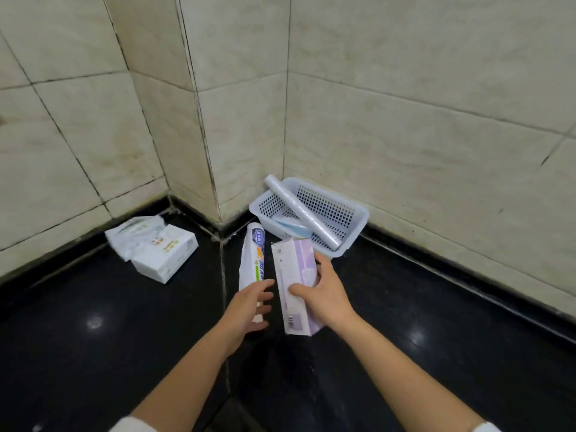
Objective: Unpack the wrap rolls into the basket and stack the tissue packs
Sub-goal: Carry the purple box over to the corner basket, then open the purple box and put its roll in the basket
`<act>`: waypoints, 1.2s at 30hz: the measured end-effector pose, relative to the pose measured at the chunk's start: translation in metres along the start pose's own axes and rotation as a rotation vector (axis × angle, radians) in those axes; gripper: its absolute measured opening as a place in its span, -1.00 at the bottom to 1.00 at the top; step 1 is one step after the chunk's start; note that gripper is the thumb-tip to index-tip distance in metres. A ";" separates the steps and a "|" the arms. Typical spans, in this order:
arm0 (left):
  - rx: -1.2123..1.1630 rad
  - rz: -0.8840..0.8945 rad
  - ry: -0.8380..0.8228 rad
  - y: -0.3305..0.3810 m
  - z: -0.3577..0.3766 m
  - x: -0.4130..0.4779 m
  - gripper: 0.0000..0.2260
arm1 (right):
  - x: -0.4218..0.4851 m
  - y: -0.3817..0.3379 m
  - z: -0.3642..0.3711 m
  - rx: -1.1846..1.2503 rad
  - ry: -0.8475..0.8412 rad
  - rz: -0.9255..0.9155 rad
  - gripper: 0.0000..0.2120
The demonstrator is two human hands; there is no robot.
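My right hand (pixel 321 291) grips a long lilac and white box (pixel 293 285) from its right side and holds it just above the black floor. My left hand (pixel 251 310) is open with spread fingers, touching the lower end of a white printed wrap bag (pixel 254 260) that lies left of the box. A white perforated basket (pixel 352 230) stands in the wall corner behind them. One clear wrap roll (pixel 300 210) leans across it, and a pale blue item (pixel 291 227) lies inside. Two white tissue packs (pixel 156 247) lie overlapping at the left.
Beige tiled walls form a jutting corner (pixel 208 169) between the tissue packs and the basket. The glossy black floor (pixel 93 338) spreads toward me, with a grout joint (pixel 223 307) running under my left hand.
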State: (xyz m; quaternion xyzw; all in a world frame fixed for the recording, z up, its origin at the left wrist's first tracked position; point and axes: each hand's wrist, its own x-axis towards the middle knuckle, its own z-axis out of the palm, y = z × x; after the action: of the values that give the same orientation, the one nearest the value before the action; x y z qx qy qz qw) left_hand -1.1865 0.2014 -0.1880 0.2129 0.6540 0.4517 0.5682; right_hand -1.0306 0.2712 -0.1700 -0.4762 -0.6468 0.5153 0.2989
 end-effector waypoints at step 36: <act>0.829 0.542 0.068 0.041 -0.047 0.052 -0.34 | 0.043 -0.070 -0.033 -0.305 -0.024 0.039 -0.60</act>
State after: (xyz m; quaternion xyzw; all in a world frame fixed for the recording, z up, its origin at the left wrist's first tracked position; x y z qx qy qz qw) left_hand -1.2539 0.2461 -0.1851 0.5686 0.7177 0.2919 0.2763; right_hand -1.0391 0.3218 -0.0988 -0.5224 -0.7118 0.4224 0.2051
